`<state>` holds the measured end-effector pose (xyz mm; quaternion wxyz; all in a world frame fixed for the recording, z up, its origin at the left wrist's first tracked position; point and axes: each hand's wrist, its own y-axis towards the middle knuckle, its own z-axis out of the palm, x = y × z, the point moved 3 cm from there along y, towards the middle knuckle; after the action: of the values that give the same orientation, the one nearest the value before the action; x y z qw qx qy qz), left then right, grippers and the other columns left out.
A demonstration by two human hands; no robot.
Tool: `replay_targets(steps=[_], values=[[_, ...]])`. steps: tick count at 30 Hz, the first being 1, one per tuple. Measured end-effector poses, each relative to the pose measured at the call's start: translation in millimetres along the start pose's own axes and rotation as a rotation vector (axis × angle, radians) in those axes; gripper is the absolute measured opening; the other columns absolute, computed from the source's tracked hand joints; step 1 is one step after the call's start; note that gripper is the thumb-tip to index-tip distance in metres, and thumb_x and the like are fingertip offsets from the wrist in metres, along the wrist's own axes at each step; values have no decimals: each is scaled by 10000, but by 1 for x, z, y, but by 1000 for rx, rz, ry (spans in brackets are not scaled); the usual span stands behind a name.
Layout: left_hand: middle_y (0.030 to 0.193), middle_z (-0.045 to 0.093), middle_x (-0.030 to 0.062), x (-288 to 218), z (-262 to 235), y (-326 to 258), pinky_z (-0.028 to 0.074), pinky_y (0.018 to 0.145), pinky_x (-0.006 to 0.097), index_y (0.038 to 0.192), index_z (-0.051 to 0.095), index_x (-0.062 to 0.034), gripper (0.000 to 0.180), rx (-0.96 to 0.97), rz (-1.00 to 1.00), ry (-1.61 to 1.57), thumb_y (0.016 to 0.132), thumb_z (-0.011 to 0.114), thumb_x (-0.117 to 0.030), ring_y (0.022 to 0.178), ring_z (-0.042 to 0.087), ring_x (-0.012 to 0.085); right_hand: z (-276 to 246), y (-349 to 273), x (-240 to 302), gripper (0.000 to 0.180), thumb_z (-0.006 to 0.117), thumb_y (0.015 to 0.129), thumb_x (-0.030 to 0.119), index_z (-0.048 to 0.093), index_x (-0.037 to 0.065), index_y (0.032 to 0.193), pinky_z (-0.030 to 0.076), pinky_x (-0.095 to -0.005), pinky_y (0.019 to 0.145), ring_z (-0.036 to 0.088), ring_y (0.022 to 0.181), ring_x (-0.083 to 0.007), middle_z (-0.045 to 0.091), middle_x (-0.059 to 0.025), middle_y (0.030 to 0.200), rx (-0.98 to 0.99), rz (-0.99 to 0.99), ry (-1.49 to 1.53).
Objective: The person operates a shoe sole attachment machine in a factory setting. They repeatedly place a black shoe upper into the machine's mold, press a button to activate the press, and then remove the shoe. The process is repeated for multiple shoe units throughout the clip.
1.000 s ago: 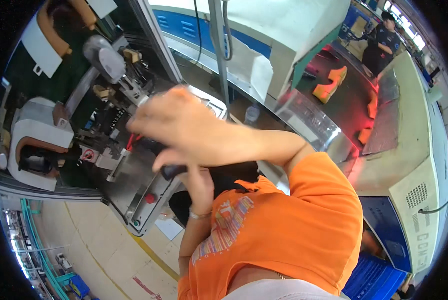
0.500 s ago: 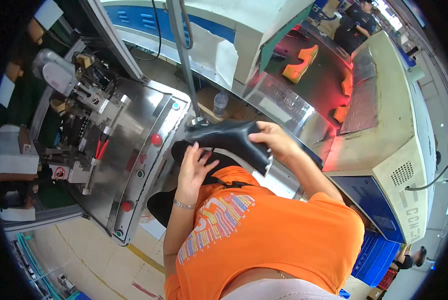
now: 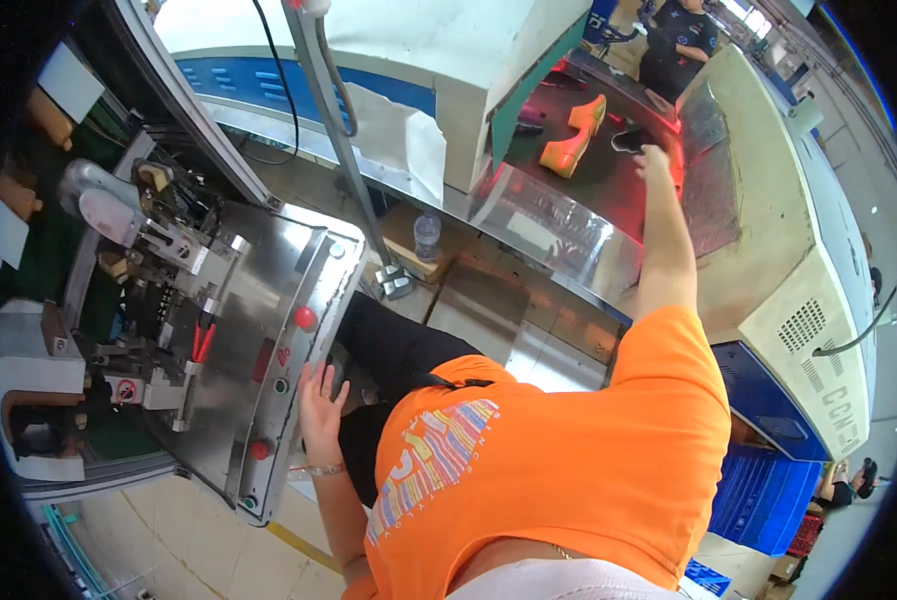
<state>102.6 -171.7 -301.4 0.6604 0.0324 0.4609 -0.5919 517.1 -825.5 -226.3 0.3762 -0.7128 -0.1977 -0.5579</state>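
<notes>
My right arm stretches far into the red-lit opening of the machine. There my right hand (image 3: 654, 166) has its fingers closed at the near edge of a black leather boot upper (image 3: 628, 138), held low over the dark conveyor belt (image 3: 528, 160). Most of the upper is small and dark in view. A yellow-orange shoe last (image 3: 571, 142) lies on the belt just left of it. My left hand (image 3: 320, 408) is empty with fingers spread, beside the front edge of the metal machine panel (image 3: 286, 350).
Left of me stands a clamping machine (image 3: 168, 260) with red and green buttons and red-handled pliers (image 3: 202, 342) on its top. A metal post (image 3: 338, 130) rises ahead, near a plastic bottle (image 3: 426, 236). Blue crates (image 3: 763, 500) sit at right. Another person (image 3: 676, 45) stands beyond the belt.
My right hand has carried the black upper from in front of my body forward and right, over the belt. My left hand has come off the upper and moved down-left toward the panel.
</notes>
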Motion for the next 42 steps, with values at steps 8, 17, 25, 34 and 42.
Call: replay_targets(steps=[8, 17, 25, 34, 42], values=[[1209, 435, 70, 47, -34, -9, 339, 911, 424, 1238, 329, -88, 424, -104, -148, -18, 846, 455, -190, 1111, 413, 197, 143, -160, -167, 160, 517, 763, 73, 569, 28, 908, 449, -262, 489, 568, 586, -147, 602, -68, 721, 609, -48, -342], [974, 564, 23, 105, -112, 48, 427, 759, 332, 1096, 460, -97, 322, -278, -196, 8, 807, 528, -221, 851, 555, 149, 246, -477, -303, 194, 538, 794, 125, 590, -7, 927, 508, -277, 539, 604, 631, -162, 615, -98, 741, 1893, 69, -407], [706, 500, 3, 143, -162, 65, 394, 562, 236, 840, 489, -114, 57, 66, 44, 207, 806, 493, -160, 602, 478, 111, 235, -581, -398, 152, 524, 803, 171, 613, 48, 812, 465, -261, 479, 550, 515, -137, 581, -47, 628, 2161, 466, -573], [908, 566, 56, 121, -127, 62, 417, 798, 412, 973, 514, -113, 283, -61, -87, -71, 848, 428, -352, 860, 547, 203, 256, -557, -421, 128, 489, 835, 184, 555, 123, 926, 450, -284, 646, 538, 739, -131, 581, -21, 802, 1679, 968, -542], [952, 550, 55, 113, -108, 63, 436, 810, 420, 1018, 505, -140, 322, 54, -21, -88, 856, 437, -409, 880, 533, 183, 258, -544, -433, 126, 488, 825, 138, 548, 135, 936, 426, -265, 662, 528, 745, -123, 561, -3, 785, 1644, 1041, -439]])
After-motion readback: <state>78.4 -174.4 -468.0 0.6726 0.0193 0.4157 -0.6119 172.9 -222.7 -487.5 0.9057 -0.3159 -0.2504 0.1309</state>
